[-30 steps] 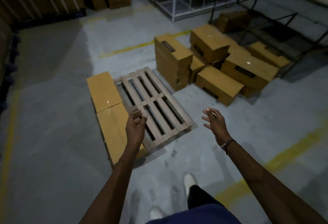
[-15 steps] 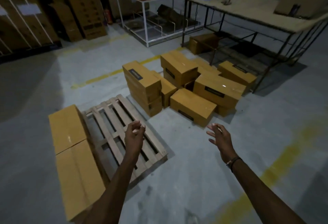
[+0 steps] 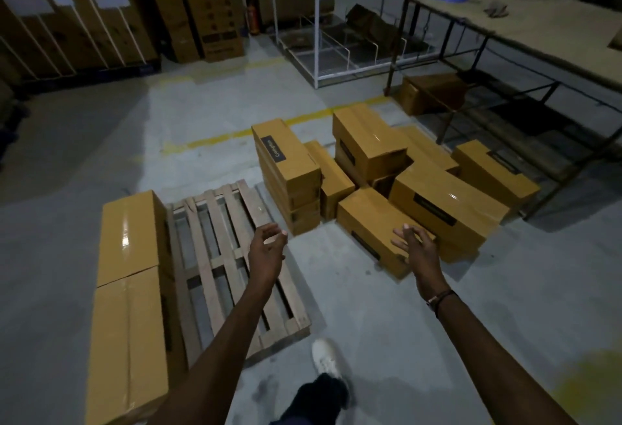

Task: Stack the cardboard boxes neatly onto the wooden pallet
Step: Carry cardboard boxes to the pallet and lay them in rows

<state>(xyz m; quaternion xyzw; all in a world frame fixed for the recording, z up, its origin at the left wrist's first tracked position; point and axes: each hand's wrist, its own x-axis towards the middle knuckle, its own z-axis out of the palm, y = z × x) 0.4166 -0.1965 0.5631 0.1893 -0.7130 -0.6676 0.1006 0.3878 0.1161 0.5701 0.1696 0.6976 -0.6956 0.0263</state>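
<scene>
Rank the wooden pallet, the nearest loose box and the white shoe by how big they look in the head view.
1. wooden pallet
2. nearest loose box, by the right hand
3. white shoe

The shoe lies nearer the camera yet looks smallest, so this order is safe.

Two boxes (image 3: 129, 276) lay end to end along the left edge of a wooden pallet (image 3: 232, 256) on the concrete floor (image 3: 505, 290). A loose heap of boxes (image 3: 387, 185) sat beyond. Both hands, left (image 3: 266, 249) and right (image 3: 419, 249), reached forward with loose fingers, holding nothing.
</scene>
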